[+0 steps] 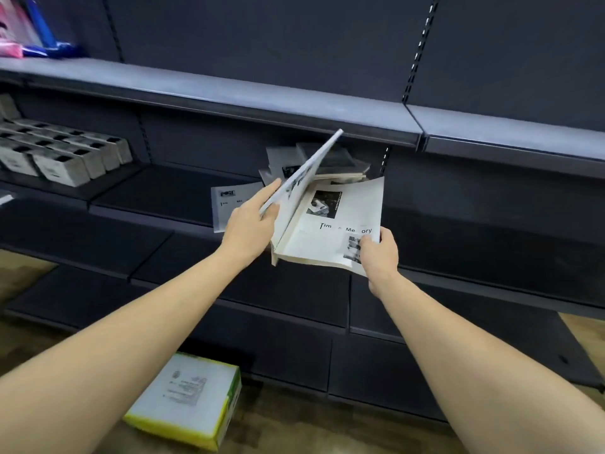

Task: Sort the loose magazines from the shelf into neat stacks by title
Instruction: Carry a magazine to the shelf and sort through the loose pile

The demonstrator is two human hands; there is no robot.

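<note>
Dark metal shelving [183, 204] fills the view, with wooden floor showing below it. 2 bare forearms reach in from the bottom edge. At the centre, the right hand [379, 252] pinches the lower corner of a thin stack of magazines [330, 237], thumb on the top cover, which reads partly "Tim… Me…ory"; how many copies are in that stack cannot be counted. The left hand [250, 224] holds 1 magazine [302, 175] tilted up on edge, fingers fairly straight along its underside, its cover print smeared and unreadable. Behind both, toward 12 o'clock on the middle shelf, a loose pile of magazines [330, 160] lies jumbled, largely hidden by the raised copy. At 9 o'clock from the hands, 1 more magazine [226, 204] lies flat at the shelf edge, partly covered by the left hand. Further toward 9 o'clock stand rows of grey boxes [62, 152], cut off at the frame edge. Pink and blue packets [29, 34] sit blurred at 11 o'clock. On the floor at 7 o'clock lies 1 yellow-edged carton [190, 398], partly hidden by the left forearm.
</note>
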